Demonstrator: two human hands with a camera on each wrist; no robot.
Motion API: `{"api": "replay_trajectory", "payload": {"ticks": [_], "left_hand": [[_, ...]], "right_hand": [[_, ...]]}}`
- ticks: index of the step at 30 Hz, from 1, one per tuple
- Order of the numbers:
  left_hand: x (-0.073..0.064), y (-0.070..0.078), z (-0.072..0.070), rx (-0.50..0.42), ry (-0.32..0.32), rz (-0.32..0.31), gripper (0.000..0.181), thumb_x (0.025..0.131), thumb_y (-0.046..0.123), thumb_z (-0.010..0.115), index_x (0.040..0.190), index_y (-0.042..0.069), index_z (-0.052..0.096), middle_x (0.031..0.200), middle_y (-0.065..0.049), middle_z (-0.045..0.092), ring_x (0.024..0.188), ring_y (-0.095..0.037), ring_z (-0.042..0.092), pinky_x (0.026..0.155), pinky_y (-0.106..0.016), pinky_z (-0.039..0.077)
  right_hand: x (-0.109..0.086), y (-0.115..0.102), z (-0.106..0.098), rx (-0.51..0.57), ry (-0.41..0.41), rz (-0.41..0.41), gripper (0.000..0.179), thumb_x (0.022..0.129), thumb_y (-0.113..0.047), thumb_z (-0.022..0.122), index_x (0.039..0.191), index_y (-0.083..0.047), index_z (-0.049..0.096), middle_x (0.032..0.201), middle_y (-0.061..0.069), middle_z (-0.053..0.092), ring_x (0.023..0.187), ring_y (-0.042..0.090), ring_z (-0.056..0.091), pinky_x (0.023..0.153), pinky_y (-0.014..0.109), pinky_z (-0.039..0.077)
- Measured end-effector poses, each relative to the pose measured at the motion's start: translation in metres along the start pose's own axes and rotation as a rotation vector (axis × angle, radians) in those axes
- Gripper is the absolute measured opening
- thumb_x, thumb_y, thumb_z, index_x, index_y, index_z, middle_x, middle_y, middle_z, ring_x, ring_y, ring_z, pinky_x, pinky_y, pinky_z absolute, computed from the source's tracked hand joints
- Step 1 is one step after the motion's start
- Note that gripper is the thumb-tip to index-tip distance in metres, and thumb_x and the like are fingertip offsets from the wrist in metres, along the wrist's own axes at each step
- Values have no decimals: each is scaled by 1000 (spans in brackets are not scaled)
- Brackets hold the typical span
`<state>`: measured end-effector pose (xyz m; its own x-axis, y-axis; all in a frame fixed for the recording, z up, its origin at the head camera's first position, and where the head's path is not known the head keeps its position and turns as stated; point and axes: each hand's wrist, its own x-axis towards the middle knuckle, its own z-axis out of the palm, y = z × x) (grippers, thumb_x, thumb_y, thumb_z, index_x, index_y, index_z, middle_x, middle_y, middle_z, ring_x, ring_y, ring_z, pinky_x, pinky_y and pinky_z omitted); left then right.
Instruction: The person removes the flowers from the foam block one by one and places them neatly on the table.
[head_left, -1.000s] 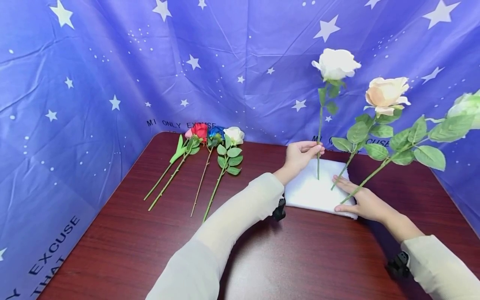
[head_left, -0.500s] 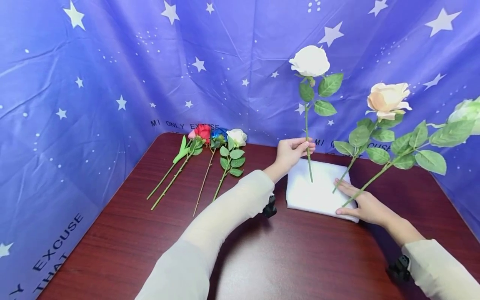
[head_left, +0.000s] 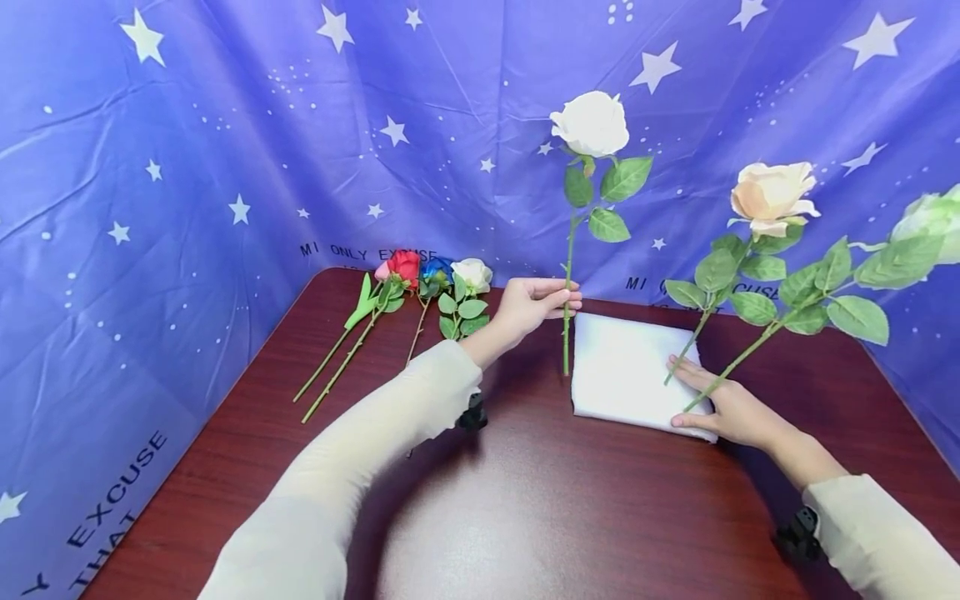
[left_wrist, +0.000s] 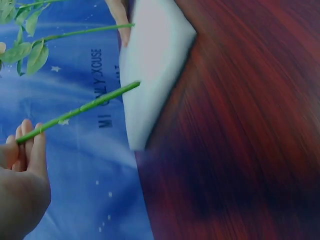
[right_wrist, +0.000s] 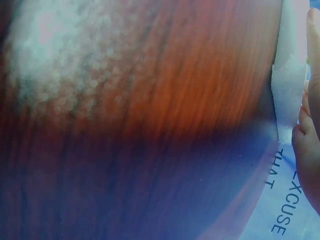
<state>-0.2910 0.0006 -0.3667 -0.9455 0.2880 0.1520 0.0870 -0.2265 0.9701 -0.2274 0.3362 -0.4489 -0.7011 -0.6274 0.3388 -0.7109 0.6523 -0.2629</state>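
Observation:
My left hand (head_left: 528, 310) pinches the stem of a white rose (head_left: 591, 123) between thumb and fingers. The rose stands upright, its stem's lower end just left of a white foam block (head_left: 626, 367). In the left wrist view the bare stem (left_wrist: 80, 111) points toward the block. My right hand (head_left: 738, 414) rests on the block's right side with fingers spread. Beside those fingers a peach rose (head_left: 772, 196) and a greenish-white flower (head_left: 930, 225) lean right, their stems set in the block. The right wrist view shows only part of the right hand (right_wrist: 310, 125).
On the table's (head_left: 525, 508) left lie a pink tulip (head_left: 362, 304), a red rose (head_left: 403, 268), a blue flower (head_left: 437, 271) and another white rose (head_left: 472, 275). My left forearm covers some of their stems. A blue-purple star-patterned cloth (head_left: 450, 100) hangs behind the table.
My left hand has moved left with the white rose, from above the foam block to past its left edge. The right hand, block and two leaning flowers have stayed put.

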Motion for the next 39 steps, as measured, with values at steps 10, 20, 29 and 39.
{"api": "replay_trajectory", "payload": {"ticks": [10,20,29,39], "left_hand": [[-24,7,-38,88,-88,-150,29,92,-5,58,117,-18,59,112,-38,61,85,-23,74,91,-44,57],[-39,11,-48,156,-165,-345,31,93,-7,53,122,-19,54,116,-39,59,75,-14,71,90,-43,58],[-55,6,-62,181,-178,-471,33,94,-9,51,125,-20,51,122,-40,56,78,-16,71,92,-43,57],[-75,2,-80,213,-162,-633,32,94,-8,50,124,-20,51,124,-39,55,76,-15,70,89,-38,59]], "right_hand": [[1,-1,-1,11,-10,20,87,68,-28,84,140,2,45,137,32,50,135,-23,9,107,-8,7],[1,-1,-2,10,-19,30,87,69,-29,84,141,1,45,139,31,49,135,-22,9,106,-9,7],[2,-1,-2,10,-37,47,85,71,-30,83,141,1,45,140,30,48,134,-23,8,104,-10,7],[1,-1,-2,20,-35,59,86,71,-30,83,142,1,44,141,30,47,134,-22,9,105,-10,7]]}}
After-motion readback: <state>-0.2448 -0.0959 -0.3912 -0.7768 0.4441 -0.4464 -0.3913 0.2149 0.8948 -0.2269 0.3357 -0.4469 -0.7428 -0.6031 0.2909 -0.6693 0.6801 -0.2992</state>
